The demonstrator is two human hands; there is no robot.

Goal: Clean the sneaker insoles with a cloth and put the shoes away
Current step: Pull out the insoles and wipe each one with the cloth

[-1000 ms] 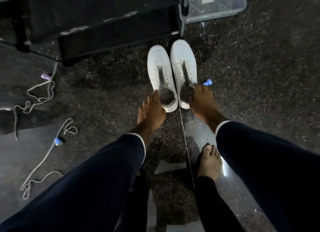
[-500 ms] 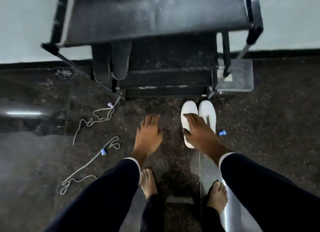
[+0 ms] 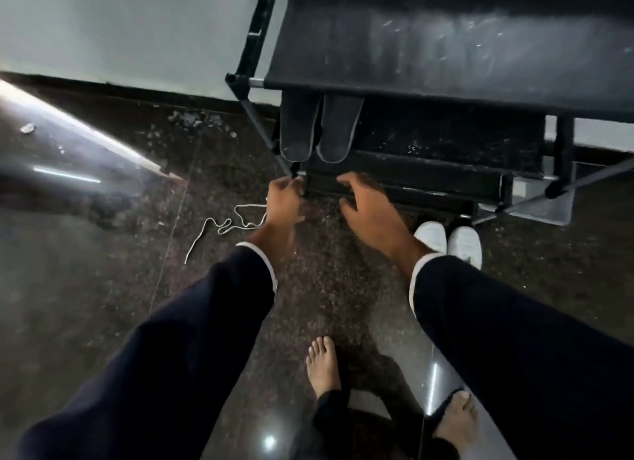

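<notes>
Both hands reached to the low front edge of the black shoe rack [image 3: 429, 65]: the left hand [image 3: 283, 199] had its fingers [image 3: 291, 185] curled at the rack's lower left corner, apparently gripping the frame there though blur hid the contact, while the right hand [image 3: 367, 206] lay spread with relaxed fingers on the bottom shelf's front bar, grasping nothing. Just right of the right wrist, the two white sneakers [image 3: 446, 240] stood side by side on the dark speckled floor [image 3: 326, 288] before the rack. Two dark insoles [image 3: 319, 130] hung over a shelf above the hands, and a loose white lace [image 3: 223, 224] lay left of the left hand.
</notes>
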